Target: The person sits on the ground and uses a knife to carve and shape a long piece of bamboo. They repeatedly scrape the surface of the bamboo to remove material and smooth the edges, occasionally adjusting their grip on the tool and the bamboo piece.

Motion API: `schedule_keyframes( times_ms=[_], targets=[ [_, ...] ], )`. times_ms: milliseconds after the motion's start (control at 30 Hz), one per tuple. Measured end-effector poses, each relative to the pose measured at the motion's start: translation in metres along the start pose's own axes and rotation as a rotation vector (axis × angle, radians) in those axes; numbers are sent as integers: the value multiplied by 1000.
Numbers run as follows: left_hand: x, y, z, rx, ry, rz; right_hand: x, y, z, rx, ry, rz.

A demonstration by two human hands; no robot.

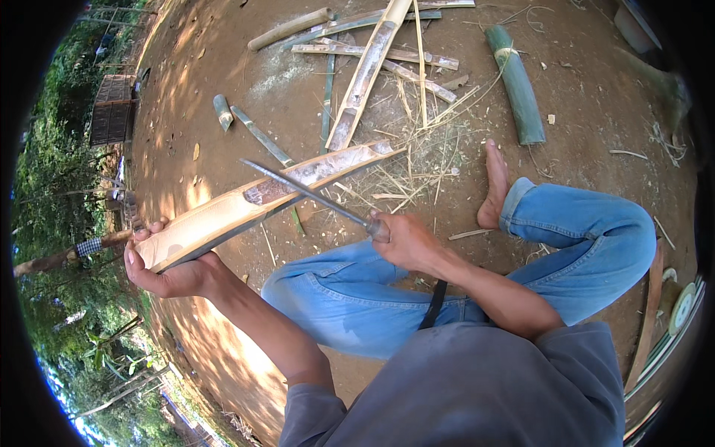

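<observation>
Left grip (185,277): curled round the near end of the split bamboo, palm beneath, some fingertips showing over the far edge; the fingers underneath are hidden by the piece.
Right grip (408,241): closed round the handle (380,230) of a knife, most of which the fingers cover.
Split bamboo (205,221): held aslant in front of the left knee, hollow side up, pale toward the left grip, brown and whitish toward the far end; whether that end touches the ground (190,149) is unclear.
Knife blade (316,197): slants across the bamboo, hiding a narrow strip of it; contact cannot be made out.
Shavings (410,179): scattered beyond the right grip, too tangled to separate.
Long split length (366,78): lies over other strips, its top cut off by the upper edge.
Green bamboo (518,93): thick, lying near the bare foot (494,186); the other foot is out of sight.
Round pale thing (681,308): at the right rim, its kind hard to tell.
</observation>
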State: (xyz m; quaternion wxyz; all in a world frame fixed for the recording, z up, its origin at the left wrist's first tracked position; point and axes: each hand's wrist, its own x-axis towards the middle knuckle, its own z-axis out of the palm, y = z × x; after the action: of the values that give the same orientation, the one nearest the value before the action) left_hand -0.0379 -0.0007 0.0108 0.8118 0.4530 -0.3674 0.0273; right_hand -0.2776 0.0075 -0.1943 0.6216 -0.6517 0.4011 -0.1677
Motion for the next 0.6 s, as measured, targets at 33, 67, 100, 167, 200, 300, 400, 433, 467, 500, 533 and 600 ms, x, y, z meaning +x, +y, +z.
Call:
schedule_keyframes(
  times_ms=[33,67,100,167,200,300,400,433,467,500,533,600],
  targets=[
    [-1,-2,-1,0,-3,-6,1,5,0,-10,7,37],
    [0,-3,-3,-2,-14,-14,2,15,1,-15,19,75],
    [2,-3,-5,-4,-25,-15,4,26,4,-19,29,107],
    [5,-3,-9,-50,-43,9,19,86,-7,7,145,270],
    [5,-5,-9,-76,-58,9,25,112,-13,-2,148,397],
    [1,1,-27,-49,-122,49,18,91,-9,-65,146,287],
    [-10,9,-21,-35,-136,82,7,-12,-10,24,35,125],
    [-16,12,-17,-23,-146,91,4,-29,-7,80,-45,52],
    [-20,15,-18,-28,-139,68,0,-40,1,35,-5,-92],
    [-23,19,-19,-17,-160,86,-4,-50,8,-16,33,-240],
    [-24,23,-21,-5,-182,104,-5,-55,11,-67,72,-388],
    [-30,26,-27,-4,-209,122,0,-40,13,-39,95,-330]
  ],
)
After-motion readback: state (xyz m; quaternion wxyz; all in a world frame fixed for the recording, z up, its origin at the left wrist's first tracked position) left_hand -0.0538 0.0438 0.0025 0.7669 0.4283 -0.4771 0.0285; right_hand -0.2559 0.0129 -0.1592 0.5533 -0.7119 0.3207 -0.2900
